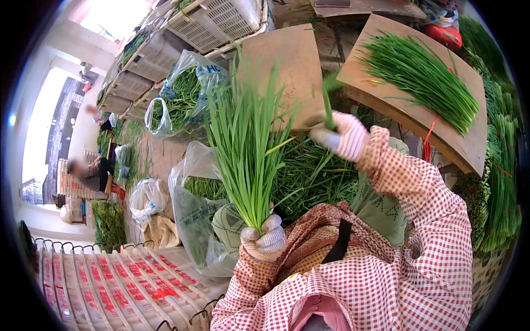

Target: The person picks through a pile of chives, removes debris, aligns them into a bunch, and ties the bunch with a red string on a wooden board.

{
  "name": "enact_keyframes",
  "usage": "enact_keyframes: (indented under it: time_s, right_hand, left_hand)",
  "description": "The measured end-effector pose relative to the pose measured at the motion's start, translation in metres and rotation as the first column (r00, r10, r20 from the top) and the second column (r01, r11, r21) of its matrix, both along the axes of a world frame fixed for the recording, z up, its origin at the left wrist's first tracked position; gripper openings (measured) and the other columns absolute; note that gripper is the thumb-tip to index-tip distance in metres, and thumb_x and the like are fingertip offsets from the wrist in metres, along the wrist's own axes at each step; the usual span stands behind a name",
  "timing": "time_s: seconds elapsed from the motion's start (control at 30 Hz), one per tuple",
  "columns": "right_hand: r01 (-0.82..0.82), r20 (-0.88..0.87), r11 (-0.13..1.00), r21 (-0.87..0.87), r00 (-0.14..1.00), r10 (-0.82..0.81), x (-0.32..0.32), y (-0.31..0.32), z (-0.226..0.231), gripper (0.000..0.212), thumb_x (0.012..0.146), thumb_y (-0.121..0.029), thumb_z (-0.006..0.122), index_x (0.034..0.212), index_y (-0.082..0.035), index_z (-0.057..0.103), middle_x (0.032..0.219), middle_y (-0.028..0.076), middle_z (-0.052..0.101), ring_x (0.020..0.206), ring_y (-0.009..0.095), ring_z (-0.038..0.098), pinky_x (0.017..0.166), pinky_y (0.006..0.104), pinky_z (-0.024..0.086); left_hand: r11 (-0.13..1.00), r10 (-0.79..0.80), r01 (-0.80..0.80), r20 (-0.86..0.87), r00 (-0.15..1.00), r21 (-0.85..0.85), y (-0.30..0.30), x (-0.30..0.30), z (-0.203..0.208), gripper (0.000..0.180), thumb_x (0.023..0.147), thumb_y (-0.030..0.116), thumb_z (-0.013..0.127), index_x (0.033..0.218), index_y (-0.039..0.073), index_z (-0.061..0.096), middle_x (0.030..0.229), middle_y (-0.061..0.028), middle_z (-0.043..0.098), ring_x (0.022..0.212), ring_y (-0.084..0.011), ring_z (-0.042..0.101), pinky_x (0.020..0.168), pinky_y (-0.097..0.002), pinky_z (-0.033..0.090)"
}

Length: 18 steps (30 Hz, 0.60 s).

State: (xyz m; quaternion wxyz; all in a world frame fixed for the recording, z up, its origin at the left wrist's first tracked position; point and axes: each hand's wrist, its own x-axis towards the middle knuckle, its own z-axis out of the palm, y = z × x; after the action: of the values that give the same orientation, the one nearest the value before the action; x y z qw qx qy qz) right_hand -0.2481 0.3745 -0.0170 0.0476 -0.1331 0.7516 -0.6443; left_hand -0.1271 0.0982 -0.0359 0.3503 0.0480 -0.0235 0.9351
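A fanned bunch of garlic chives (pixel 247 171) stands upright in my left hand (pixel 264 240), whose gloved fingers wrap round the pale lower ends. Farther to the right, my right hand (pixel 342 135), in a striped glove, is closed on a few green chive leaves (pixel 328 105), blurred at their tips. Loose chives (pixel 314 174) lie in a heap below and between my hands. On the wooden board at the right rests a thick, neatly aligned pile of chives (pixel 422 80).
Behind my hands stands a bare wooden board (pixel 281 66); red ties (pixel 428 144) hang from the right-hand board (pixel 381 88). Plastic bags of greens (pixel 185 102) and stacked white crates (pixel 212 25) stand left. Bundled chives (pixel 502 182) line the right edge. Another person (pixel 91 174) sits far left.
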Motion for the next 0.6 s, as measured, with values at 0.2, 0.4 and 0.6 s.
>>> enact_keyframes:
  time_s: [0.2, 0.4, 0.6]
  right_hand:
    - [-0.359, 0.074, 0.746, 0.561, 0.920, 0.386, -0.010, -0.055, 0.046, 0.042, 0.086, -0.028, 0.064, 0.122, -0.008, 0.055, 0.109, 0.017, 0.064, 0.101, 0.034, 0.061, 0.086, 0.0409, 0.048]
    - [-0.048, -0.016, 0.744, 0.667, 0.997, 0.079, -0.039, -0.049, 0.019, 0.024, 0.086, -0.016, 0.055, 0.106, -0.004, 0.063, 0.092, 0.015, 0.067, 0.081, 0.030, 0.064, 0.075, 0.0399, 0.050]
    - [0.206, 0.219, 0.965, 0.159, 0.946, -0.238, -0.033, 0.024, -0.028, 0.024, 0.092, -0.024, 0.055, 0.104, -0.005, 0.063, 0.073, 0.002, 0.061, 0.059, 0.011, 0.055, 0.051, 0.0275, 0.045]
  left_hand:
    - [0.997, -0.048, 0.051, 0.059, 0.997, -0.055, 0.006, 0.009, 0.002, 0.064, 0.081, 0.000, 0.061, 0.139, -0.002, 0.032, 0.089, -0.0078, 0.053, 0.053, -0.0062, 0.047, 0.041, -0.0183, 0.040]
    - [0.999, -0.016, 0.018, 0.040, 0.999, -0.045, 0.007, 0.016, 0.003, 0.068, 0.081, 0.001, 0.063, 0.139, 0.002, 0.029, 0.085, -0.0052, 0.049, 0.052, -0.0057, 0.046, 0.041, -0.0168, 0.041]
    - [0.980, -0.035, 0.035, -0.004, 0.999, 0.195, -0.003, -0.005, 0.027, 0.068, 0.079, 0.002, 0.065, 0.137, -0.003, 0.030, 0.094, -0.0110, 0.056, 0.047, -0.0054, 0.046, 0.038, -0.0182, 0.039]
